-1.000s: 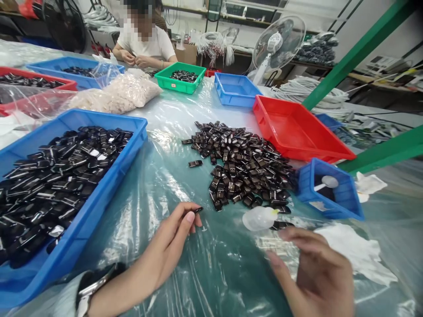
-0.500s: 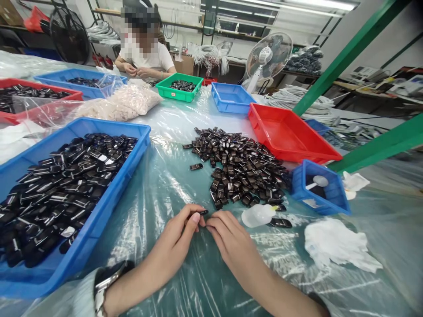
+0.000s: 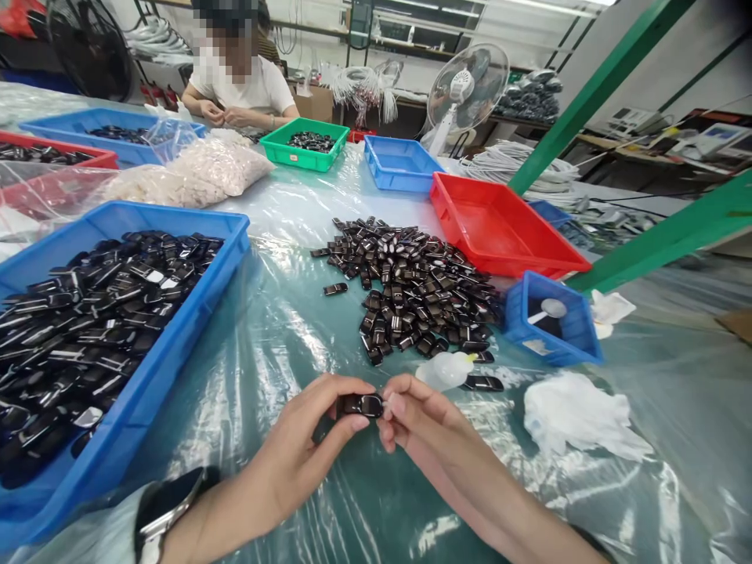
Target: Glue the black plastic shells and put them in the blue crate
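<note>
I noted the small black piece (image 3: 359,405) lying crosswise above the counter (image 3: 282,329), long axis left to right. My left hand (image 3: 305,454) pinched its left end; my right hand (image 3: 420,415) touched its right end with fingertips, grip uncertain. Both equally near.

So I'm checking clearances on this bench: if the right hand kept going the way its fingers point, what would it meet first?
The right hand points leftward at the small black part it touches, so it would meet that first, then the left hand fingers gripping it.
</note>
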Available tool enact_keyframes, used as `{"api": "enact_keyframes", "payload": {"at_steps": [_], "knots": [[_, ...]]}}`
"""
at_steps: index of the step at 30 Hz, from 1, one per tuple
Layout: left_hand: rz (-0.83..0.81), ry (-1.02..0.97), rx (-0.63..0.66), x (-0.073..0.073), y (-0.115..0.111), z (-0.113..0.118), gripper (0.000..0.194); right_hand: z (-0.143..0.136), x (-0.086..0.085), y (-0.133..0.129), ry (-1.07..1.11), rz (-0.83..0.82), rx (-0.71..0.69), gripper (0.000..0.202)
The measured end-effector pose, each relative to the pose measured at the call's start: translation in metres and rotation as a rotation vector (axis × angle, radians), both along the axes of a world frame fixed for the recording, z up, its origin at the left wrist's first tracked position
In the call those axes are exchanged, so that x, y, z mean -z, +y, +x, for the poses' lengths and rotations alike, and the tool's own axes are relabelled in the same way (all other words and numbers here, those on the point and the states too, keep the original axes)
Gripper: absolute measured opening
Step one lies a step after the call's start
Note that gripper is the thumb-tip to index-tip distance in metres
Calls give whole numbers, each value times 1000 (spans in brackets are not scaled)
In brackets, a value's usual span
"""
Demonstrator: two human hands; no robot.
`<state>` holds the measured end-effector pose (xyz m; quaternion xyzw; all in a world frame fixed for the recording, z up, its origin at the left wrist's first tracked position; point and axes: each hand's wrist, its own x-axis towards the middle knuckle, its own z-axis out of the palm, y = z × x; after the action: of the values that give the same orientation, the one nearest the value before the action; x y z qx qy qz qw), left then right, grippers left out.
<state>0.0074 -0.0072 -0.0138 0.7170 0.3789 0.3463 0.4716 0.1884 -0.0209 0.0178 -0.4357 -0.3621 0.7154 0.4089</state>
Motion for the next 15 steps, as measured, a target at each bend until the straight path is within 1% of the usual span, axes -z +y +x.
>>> {"api": "enact_keyframes", "payload": {"at_steps": [4, 9, 10, 11, 13, 14, 15], "knots": [[122, -21, 10, -2, -1, -2, 24, -1, 6, -4, 68, -41, 6, 29], [165, 45, 78, -3, -3, -1, 25, -8, 15, -4, 44, -40, -16, 38], [208, 61, 91, -3, -4, -2, 26, -8, 15, -5, 25, -32, -29, 37], [286, 89, 97, -5, -5, -4, 28, -6, 15, -8, 16, -28, -39, 35], [515, 187, 59, -12, -9, -13, 33, 5, 14, -15, -70, 73, -30, 27], [589, 257, -10, -18, -10, -20, 37, 14, 14, -19, -143, 177, 4, 17], [647, 336, -137, -26, -10, -29, 39, 26, 14, -23, -401, 486, 83, 7]]}}
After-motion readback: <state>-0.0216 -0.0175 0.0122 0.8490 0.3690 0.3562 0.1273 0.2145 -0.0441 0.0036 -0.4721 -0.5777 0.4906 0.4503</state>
